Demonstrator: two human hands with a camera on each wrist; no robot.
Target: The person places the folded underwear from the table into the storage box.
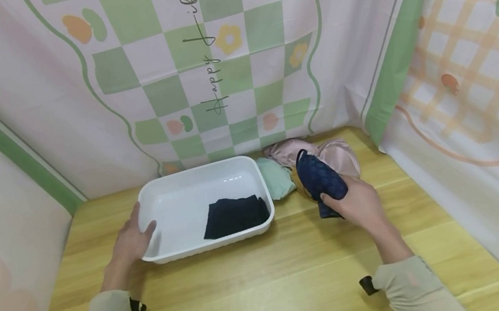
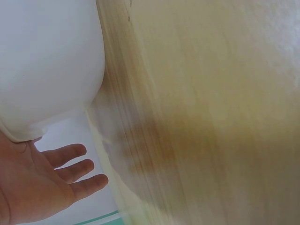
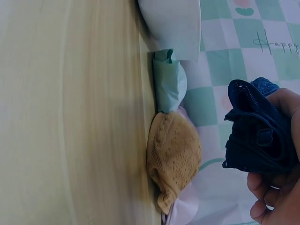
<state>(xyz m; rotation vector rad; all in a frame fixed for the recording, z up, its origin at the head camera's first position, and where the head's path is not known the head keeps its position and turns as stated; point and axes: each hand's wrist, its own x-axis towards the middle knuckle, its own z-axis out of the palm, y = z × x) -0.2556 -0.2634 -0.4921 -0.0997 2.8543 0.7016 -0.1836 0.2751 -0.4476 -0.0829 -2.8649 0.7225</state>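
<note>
My left hand (image 1: 129, 239) holds the left rim of a white plastic tray (image 1: 176, 190), thumb inside the wall. In the left wrist view several of its fingers (image 2: 70, 171) extend outside, below the rim. A black folded cloth (image 1: 235, 217) lies in the tray's near right part. My right hand (image 1: 359, 203) grips a folded navy blue bra (image 1: 319, 177), lifted above the table. Behind and beneath it are a pink satin bra (image 1: 341, 156), a mint green bra (image 1: 275, 177) and a tan bra (image 3: 176, 150) with a dotted cup.
The wooden table (image 1: 252, 292) bears everything. Printed curtains (image 1: 235, 70) stand along its back and sides, close behind the tray and the bras. A black strap piece (image 1: 368, 285) juts from the right sleeve.
</note>
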